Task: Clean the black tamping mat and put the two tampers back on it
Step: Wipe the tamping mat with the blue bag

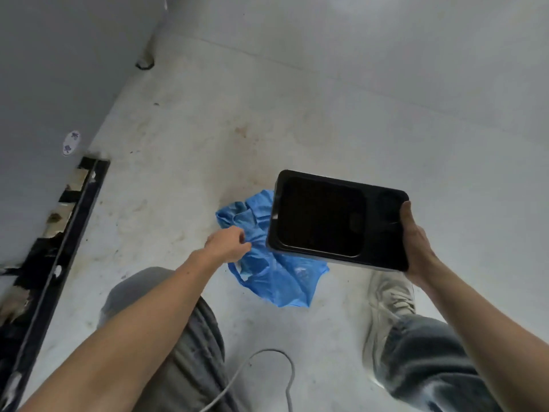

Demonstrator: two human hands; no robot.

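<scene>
A: Tamping mat, black, rectangular, rubbery-looking with rounded corners [335, 218]: position?

B: Off the ground, held in the air above the pale stained concrete floor [184, 162]. Its face is turned up toward the camera, tilted. 1 large square recess on the left part, 1 smaller dark recess toward the right end. Recesses look bare; surface too dark to judge for residue.

A: Grip on it?

B: Right hand [416, 248] clamps the mat's right short edge, thumb on the top face, remaining fingers hidden underneath. 1-handed hold.

A: Left hand?

B: Left hand [227, 243] reaches forward and down to a crumpled thin blue plastic bag [276, 278] lying on the floor. Fingertips pinch a fold of the plastic near the bag's left side; closure is narrow, around the film only. The bag lies partly under the mat's near-left corner as seen from here; contact between mat and bag cannot be determined.

A: Surroundings?

B: Person's grey trouser leg [178, 337] bottom centre; jeans leg and a worn white sneaker [389, 304] at right, just below the mat. A grey cable [285, 370] loops across the floor between the legs. Black strip with peeling patches [59, 239] runs along the grey wall [44, 69] at left. Tampers: 0 in view
</scene>
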